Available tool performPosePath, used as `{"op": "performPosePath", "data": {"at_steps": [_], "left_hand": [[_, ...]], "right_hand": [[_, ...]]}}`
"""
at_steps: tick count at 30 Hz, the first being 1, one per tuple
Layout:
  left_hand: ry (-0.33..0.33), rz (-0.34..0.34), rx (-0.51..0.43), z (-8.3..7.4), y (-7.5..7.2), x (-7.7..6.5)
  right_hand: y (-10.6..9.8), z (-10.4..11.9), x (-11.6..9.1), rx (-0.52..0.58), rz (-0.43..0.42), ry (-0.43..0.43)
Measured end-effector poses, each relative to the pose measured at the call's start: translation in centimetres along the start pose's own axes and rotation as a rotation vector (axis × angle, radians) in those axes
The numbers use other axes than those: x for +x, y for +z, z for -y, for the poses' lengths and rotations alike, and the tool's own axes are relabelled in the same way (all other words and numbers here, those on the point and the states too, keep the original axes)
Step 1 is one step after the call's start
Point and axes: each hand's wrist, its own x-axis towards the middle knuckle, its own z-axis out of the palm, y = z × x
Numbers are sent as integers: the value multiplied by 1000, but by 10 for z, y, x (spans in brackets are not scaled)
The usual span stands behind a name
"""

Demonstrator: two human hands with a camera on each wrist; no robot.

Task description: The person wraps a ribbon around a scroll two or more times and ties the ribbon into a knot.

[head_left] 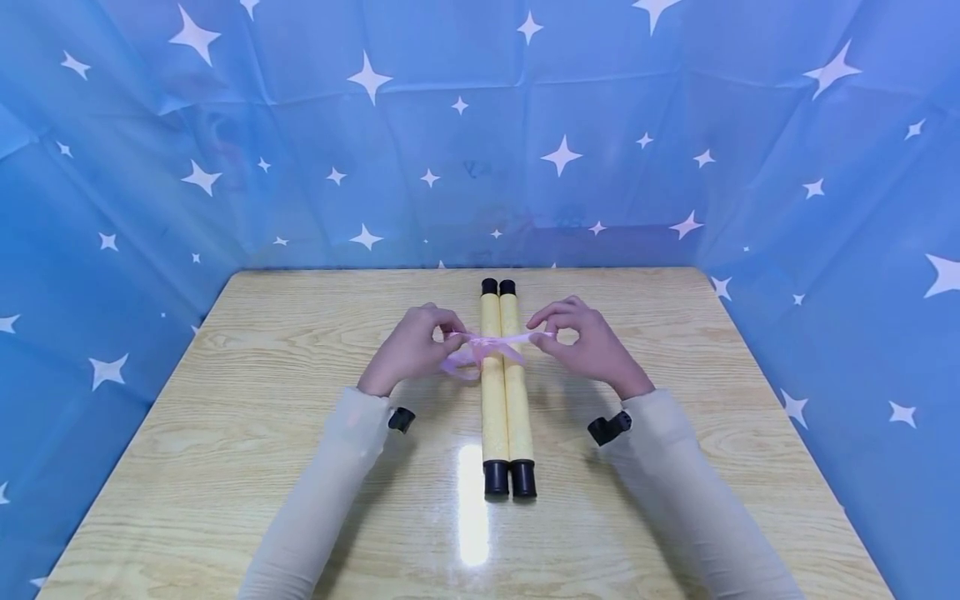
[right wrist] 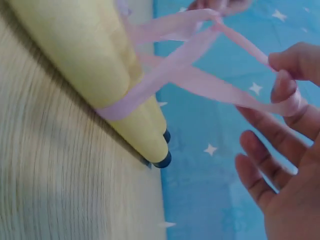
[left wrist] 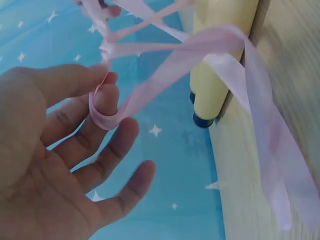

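Note:
Two pale yellow scrolls (head_left: 493, 408) with black end caps lie side by side, pointing away from me. A pink ribbon (head_left: 487, 343) goes round both at about their middle, with a loop and loose tails spread over them. My left hand (head_left: 416, 346), left of the scrolls, pinches a ribbon loop between thumb and forefinger; the other fingers are spread in the left wrist view. On the other side, my right hand (head_left: 588, 342) pinches another stretch of ribbon (right wrist: 210, 85), which curves round its forefinger. Between the hands the ribbon strands cross above the scrolls.
The wood-grain table (head_left: 262, 433) has a bright light reflection near the scrolls' lower caps. A blue curtain (head_left: 450, 183) with white stars stands behind the table and along both sides. Each wrist carries a small black camera (head_left: 609, 427).

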Motion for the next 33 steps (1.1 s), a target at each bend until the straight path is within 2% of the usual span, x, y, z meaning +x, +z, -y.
{"op": "performPosePath", "data": {"at_steps": [4,8,11,17,21,25,33], "left_hand": [[-20,25,-30,9,-11,-4],[-56,47,-92,18,-21,-10],[-107,59,-162,25,-28,-16],[-187,67,-273,41,-44,-29],[-254,57,-274,51,-52,-39],[-302,56,-267,62,-57,-48],[-363,67,-255,83,-65,-66]], "right_hand": [[-8,-2,-1,117,-10,110],[-16,-3,-5,161,2,230],[-22,-6,-8,153,-4,267],[-40,-15,-19,168,-32,253],[-54,-25,-28,171,-56,270],[-66,-36,-38,111,-93,328],[-86,-63,-61,55,-107,445]]}}
